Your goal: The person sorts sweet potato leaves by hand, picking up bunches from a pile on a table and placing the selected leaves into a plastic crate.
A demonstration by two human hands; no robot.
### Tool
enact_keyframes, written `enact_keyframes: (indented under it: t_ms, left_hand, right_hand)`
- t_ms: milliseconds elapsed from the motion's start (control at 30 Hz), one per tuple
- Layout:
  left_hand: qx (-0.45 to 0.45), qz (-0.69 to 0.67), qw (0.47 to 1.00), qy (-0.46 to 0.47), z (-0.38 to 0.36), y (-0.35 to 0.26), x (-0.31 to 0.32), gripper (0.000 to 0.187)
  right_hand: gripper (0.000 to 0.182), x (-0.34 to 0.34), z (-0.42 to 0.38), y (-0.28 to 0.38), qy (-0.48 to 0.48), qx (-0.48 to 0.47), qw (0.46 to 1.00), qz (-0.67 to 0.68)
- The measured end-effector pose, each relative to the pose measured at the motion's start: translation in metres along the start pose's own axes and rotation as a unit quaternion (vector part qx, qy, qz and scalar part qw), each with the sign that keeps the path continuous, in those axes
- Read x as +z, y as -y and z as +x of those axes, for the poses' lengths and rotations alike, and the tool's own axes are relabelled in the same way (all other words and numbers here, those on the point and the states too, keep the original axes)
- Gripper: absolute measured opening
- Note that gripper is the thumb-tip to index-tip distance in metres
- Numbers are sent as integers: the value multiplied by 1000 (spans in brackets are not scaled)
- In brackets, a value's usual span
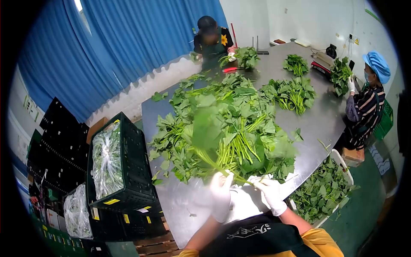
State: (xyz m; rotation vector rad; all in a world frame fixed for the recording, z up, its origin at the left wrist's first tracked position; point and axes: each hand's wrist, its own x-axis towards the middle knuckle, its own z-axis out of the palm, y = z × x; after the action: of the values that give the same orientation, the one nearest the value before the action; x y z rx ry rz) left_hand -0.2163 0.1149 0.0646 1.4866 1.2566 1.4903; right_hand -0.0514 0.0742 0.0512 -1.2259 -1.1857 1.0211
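Observation:
My left hand (221, 190), in a white glove and slightly blurred, is closed around a few long stems of leafy greens (205, 157). The leafy tops of these stems point up and away over the pile and are smeared by motion. My right hand (270, 193), also gloved in white, has its fingers closed at the lower stem ends. Just beyond both hands lies a large heap of leafy greens (244, 141) with long pale-green stems, spread over the metal table (184, 210).
Bundles of greens (295, 95) lie farther up the table near a scale (322, 68). One co-worker (212, 40) is across the table, another (368, 98) at right holds greens. A white crate (340, 159) of greens stands at right; dark crates (128, 162) with bagged greens at left.

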Motion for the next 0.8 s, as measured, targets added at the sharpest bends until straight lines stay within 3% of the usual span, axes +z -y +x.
enact_keyframes:
  t_ms: [33, 67, 100, 167, 200, 233, 300, 333, 400, 467, 533, 600, 633, 667, 767, 800]
  left_hand:
    - [-1, 0, 1000, -2, 0, 0, -1, 15]
    - [4, 13, 1000, -5, 1, 1, -3, 14]
    - [9, 26, 1000, -7, 2, 1, -7, 13]
    - [14, 43, 999, -12, 9, -4, -20, 13]
    - [-54, -44, 998, 10, 18, -14, -30, 15]
    - [-120, -131, 983, 32, 23, -20, -37, 17]
    - [-117, -121, 985, 41, 26, -22, -42, 19]
    - [-117, -113, 985, 56, 26, -23, -43, 20]
    - [-113, -120, 982, 88, 25, -26, -40, 21]
    - [-148, -160, 969, 115, 22, -26, -33, 20]
    - [-151, -157, 969, 117, 14, -25, -26, 18]
    - [-29, -1, 988, 153, 7, -19, -24, 15]
    - [-104, -85, 983, 126, 7, -32, -21, 12]
    - [-105, -85, 983, 127, 6, -28, -23, 12]
    - [-70, -108, 988, 89, 8, -19, -27, 10]
    - [-71, -111, 988, 85, 8, -21, -30, 10]
  right_hand:
    - [13, -3, -2, 0, -48, 62, 994, 80]
    - [14, -9, -4, 8, -64, 43, 994, 80]
    - [18, -18, -5, 3, -103, 61, 975, 188]
    - [36, -50, 3, -34, -204, 43, 893, 398]
    - [49, -68, 11, -57, -264, 8, 828, 495]
    - [58, -81, 10, -44, -216, 40, 808, 547]
    - [76, -90, 13, -21, -131, 97, 783, 600]
    - [72, -83, 15, -15, -89, 117, 831, 536]
    - [53, -59, 16, 16, 49, 133, 957, 252]
    - [36, -28, 20, 49, 130, 172, 965, 152]
    - [26, 3, 30, 38, 189, 62, 979, 34]
    - [23, 20, 31, 68, 226, 156, 960, -51]
    - [17, 29, 32, 51, 167, 31, 975, -143]
    - [16, 34, 35, 41, 150, -10, 975, -165]
    - [16, 32, 30, 33, 120, 51, 988, -87]
    - [16, 26, 26, 37, 88, 83, 993, 11]
